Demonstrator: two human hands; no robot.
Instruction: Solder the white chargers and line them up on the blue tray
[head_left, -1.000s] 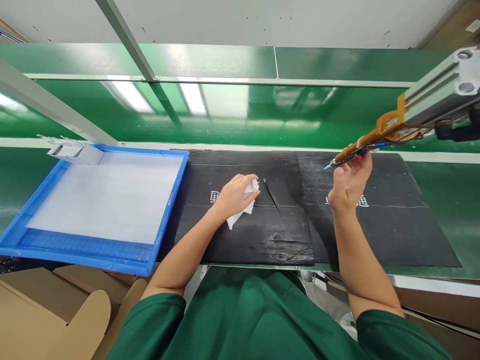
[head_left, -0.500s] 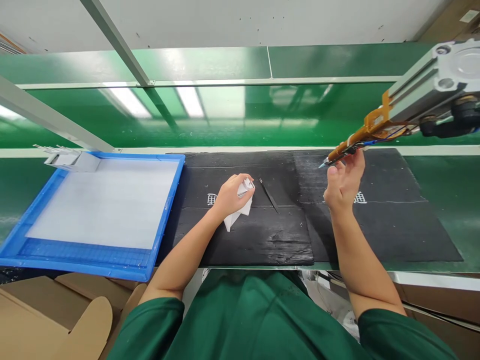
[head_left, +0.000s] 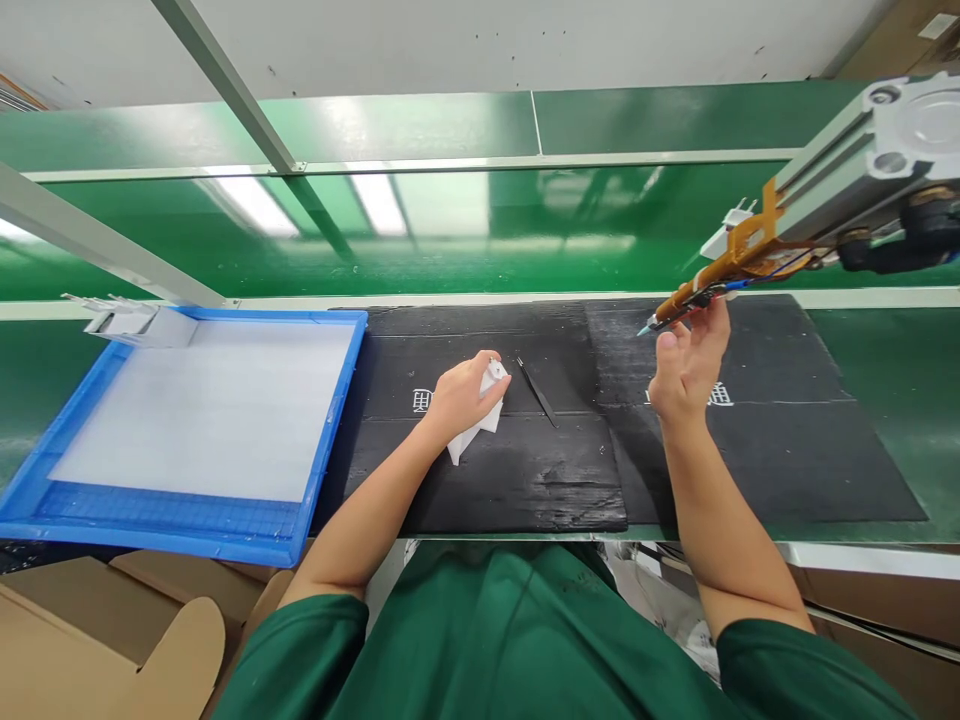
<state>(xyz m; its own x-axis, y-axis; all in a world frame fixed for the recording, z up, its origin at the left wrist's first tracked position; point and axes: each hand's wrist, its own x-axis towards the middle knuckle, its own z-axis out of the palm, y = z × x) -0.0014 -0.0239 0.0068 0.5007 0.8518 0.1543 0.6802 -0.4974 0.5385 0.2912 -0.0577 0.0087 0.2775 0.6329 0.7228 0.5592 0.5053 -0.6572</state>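
Note:
My left hand (head_left: 463, 395) is closed round a small white plastic piece (head_left: 495, 374) over the black mat, its thumb and fingers along the sides. Beneath that hand, folded white cloth or paper (head_left: 472, 437) pokes out. A pair of black tweezers (head_left: 537, 393) lies just to the right. My right hand (head_left: 688, 365) is raised and grips an orange-brown, pen-like tool (head_left: 688, 300) with a pale blue tip, pointing down-left. A silver metal block (head_left: 862, 160) adjoins the tool's upper end. The fingers behind the tool are partly hidden.
At left lies a blue tray (head_left: 341, 400) lined with a white sheet, with white plug pieces (head_left: 139, 325) at its back corner. The black mat (head_left: 825, 440) extends right. A green belt-like surface (head_left: 450, 250) runs behind; a white plug piece (head_left: 724, 235) shows there, partly behind the tool.
A white plug piece has come into view behind the tool on the green surface. The piece in my left hand has turned slightly. My right hand stays in place.

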